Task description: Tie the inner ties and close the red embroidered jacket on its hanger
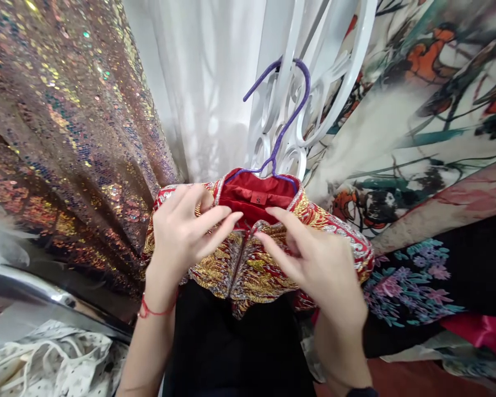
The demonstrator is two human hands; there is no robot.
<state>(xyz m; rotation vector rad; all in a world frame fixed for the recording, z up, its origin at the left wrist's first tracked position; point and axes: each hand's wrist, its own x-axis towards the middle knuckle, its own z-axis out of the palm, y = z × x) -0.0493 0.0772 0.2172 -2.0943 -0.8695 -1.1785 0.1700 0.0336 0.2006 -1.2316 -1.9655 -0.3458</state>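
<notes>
Red-gold jacket (268, 270), seemingly being straightened: right hand (324, 264) loosely parted at its collar (252, 182), left hand (182, 226) grip unclear; next needs gentle aligning.

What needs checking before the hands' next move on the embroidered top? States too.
1. Purple hanger inside the neckline of the red-and-gold embroidered top: ok
2. Hanger's hook securely caught on white scrollwork: cannot tell
3. Left hand and right hand at the front neckline: ok
4. Firm pinch on fabric: cannot tell
5. Front closure fastened to the top: cannot tell
6. Size label visible, "S": ok
</notes>
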